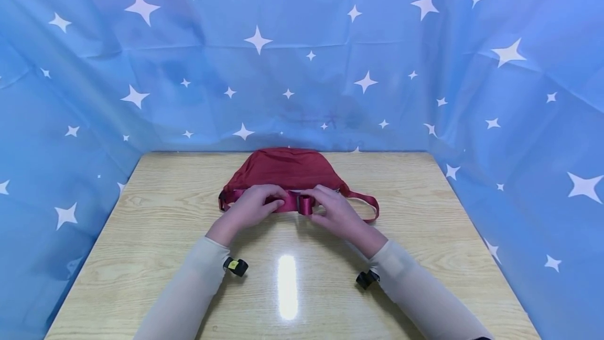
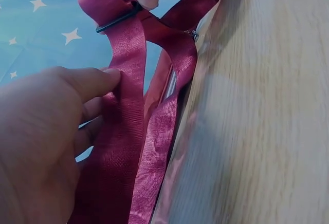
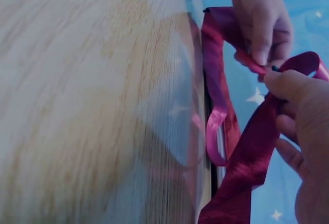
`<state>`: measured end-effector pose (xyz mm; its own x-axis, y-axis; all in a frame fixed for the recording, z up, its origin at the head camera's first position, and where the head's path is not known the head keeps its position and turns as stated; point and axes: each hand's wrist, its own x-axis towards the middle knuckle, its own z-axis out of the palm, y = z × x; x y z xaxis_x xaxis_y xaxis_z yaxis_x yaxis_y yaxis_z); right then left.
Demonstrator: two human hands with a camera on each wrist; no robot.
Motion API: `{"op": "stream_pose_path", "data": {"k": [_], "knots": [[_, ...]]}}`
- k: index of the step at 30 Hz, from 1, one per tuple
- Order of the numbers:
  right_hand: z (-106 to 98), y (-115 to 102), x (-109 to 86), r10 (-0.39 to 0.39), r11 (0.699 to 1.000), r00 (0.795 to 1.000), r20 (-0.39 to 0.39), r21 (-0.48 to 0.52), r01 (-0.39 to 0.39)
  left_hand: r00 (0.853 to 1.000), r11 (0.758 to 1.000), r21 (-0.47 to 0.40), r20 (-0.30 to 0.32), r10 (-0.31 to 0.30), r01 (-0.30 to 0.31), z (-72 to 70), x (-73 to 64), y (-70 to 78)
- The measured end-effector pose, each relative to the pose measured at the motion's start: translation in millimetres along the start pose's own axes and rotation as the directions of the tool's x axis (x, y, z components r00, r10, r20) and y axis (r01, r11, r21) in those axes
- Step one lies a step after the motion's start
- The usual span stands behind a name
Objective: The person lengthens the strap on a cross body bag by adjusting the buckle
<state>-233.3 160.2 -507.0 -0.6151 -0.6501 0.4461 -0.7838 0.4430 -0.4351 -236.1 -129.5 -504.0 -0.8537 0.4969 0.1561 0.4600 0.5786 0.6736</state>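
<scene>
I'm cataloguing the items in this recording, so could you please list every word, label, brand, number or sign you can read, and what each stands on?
There is no readable text in any view.
Red bag and strap: no legible lettering.
Yellow patch on the left wrist's black device: too small to read.
Blue backdrop: white stars, no legible words.

Creased blue cloth [image 1: 302, 67] with white stars [image 1: 142, 7] hangs behind the far edge of the pale wood-grain surface [image 1: 141, 256] and along its left and right edges. A bright glare [image 1: 287, 287] shines about midway between those side edges.
</scene>
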Motion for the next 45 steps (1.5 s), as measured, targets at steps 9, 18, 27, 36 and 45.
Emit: {"op": "stream_pose_path", "data": {"k": [9,18,27,36,45], "knots": [[3,0,3.2,-0.013,1.000,1.000,-0.016,-0.014,0.012,0.999,0.996,-0.079,0.008,0.040,-0.039,1.8,5.6,7.8],[9,-4,-0.1,0.037,0.999,0.999,0.003,-0.018,-0.037,0.998,0.995,-0.079,-0.011,0.057,-0.057,11.6,7.4,14.8],[9,-4,0.3,0.028,0.999,1.000,0.003,-0.028,-0.028,0.999,0.996,-0.079,-0.007,0.050,-0.050,10.0,8.3,18.7],[9,-3,1.0,-0.005,1.000,1.000,-0.023,0.017,0.006,1.000,1.000,0.019,0.005,-0.018,0.018,3.2,0.2,11.2],[9,-1,0.2,0.008,1.000,1.000,-0.009,0.005,-0.008,0.998,0.996,0.063,0.007,-0.061,0.060,-9.0,-12.2,-1.7]]}}
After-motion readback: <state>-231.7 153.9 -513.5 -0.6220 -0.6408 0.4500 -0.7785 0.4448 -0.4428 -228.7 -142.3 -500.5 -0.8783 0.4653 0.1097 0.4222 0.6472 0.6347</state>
